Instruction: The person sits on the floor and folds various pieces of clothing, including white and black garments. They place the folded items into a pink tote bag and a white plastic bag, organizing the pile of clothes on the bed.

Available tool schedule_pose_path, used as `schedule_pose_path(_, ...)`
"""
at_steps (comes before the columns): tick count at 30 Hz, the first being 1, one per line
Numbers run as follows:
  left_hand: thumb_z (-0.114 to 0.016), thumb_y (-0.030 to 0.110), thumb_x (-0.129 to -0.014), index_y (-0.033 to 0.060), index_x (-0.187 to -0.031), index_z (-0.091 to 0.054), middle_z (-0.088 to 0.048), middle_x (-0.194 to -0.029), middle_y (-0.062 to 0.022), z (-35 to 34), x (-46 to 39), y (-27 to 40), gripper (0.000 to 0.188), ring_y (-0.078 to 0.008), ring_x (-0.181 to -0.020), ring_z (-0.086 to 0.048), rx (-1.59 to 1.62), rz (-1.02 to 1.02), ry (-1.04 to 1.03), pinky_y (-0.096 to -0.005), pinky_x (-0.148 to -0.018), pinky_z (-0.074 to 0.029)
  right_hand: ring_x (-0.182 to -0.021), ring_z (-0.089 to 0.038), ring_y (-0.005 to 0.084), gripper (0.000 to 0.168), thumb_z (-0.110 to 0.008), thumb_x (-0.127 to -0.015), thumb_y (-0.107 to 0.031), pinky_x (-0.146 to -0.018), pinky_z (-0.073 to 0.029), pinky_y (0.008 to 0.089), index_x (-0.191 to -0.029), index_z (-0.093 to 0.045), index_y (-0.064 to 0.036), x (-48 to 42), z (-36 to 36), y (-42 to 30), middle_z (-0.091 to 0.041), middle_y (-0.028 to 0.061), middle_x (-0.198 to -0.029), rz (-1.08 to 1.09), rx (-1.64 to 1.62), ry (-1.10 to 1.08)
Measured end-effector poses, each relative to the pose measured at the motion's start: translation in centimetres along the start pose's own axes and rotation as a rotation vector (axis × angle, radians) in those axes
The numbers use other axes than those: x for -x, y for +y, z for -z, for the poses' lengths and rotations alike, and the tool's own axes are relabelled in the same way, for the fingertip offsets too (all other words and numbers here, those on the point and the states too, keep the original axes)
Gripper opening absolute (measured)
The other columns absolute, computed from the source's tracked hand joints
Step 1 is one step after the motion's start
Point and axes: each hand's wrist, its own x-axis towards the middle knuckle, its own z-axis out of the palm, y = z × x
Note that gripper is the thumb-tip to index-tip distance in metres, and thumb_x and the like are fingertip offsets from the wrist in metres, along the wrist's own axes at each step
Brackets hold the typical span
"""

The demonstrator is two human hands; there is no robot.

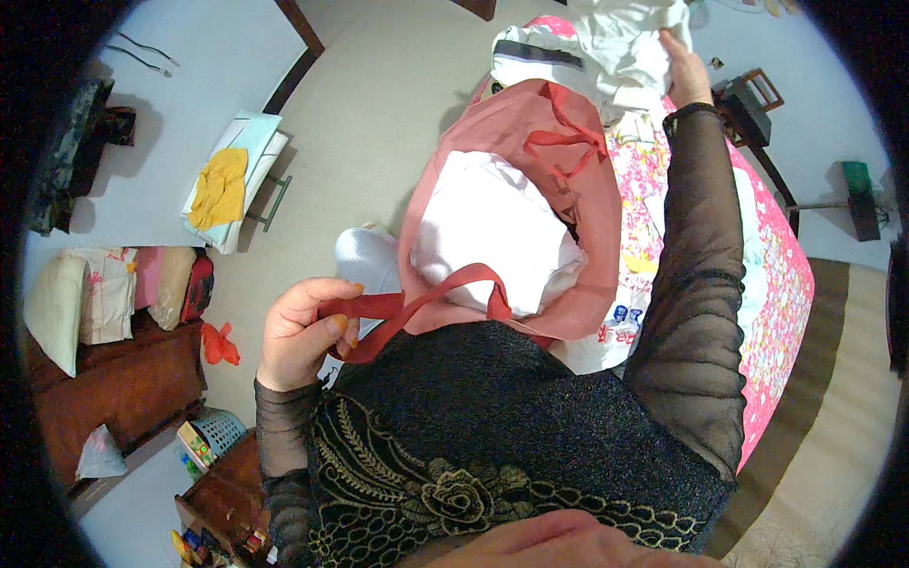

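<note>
A pinkish-red fabric bag (600, 234) stands with its mouth wide, right in front of my body. Folded white cloth (490, 220) fills much of it. The red strap (369, 307) of the bag is pinched between the thumb and fingers of my left hand (302, 330). Reaching far forward, my right hand (689, 71) grips a white garment (625, 42) above the far end of the bed. Beside that garment lies a white cloth item with a dark band (536, 55). A second red strap (568, 142) hangs over the bag's far wall.
On the right is a bed with a pink floral cover (777, 277). A printed white plastic bag (611, 334) lies between it and the red bag. At left, a yellow cloth (220, 188) rests on a small stand, and a brown wooden bench (128, 383) holds several cushions.
</note>
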Motion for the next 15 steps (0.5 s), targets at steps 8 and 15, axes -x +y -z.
schedule_pose_path(8, -0.057, 0.000, -0.084, -0.0040, -0.121, -0.055, -0.062, -0.084, -0.0097, -0.2, 0.4, 0.5, 0.037, -0.0134, -0.067, -0.058, 0.023, -0.026, -0.036, -0.0241, -0.058, -0.046, -0.119, -0.057, 0.0265, 0.040, -0.045, -0.100, -0.021, -0.099, -0.048, 0.0389, -0.134, -0.049, 0.001, 6.4, 0.3, -9.9, -0.057, 0.0160, -0.131, 0.125, -0.430, -0.226)
schedule_pose_path(15, -0.062, 0.001, -0.074, -0.0030, -0.135, -0.043, -0.060, -0.109, -0.0262, -0.7, 1.0, 0.4, 0.064, -0.0163, -0.056, -0.057, -0.013, -0.083, -0.052, -0.0218, -0.050, -0.044, -0.113, -0.059, 0.0267, 0.043, -0.045, -0.099, -0.022, -0.095, -0.050, 0.0404, -0.137, -0.046, -0.001, 11.9, 3.5, -11.7, -0.059, 0.0155, -0.127, 0.171, -0.401, -0.630)
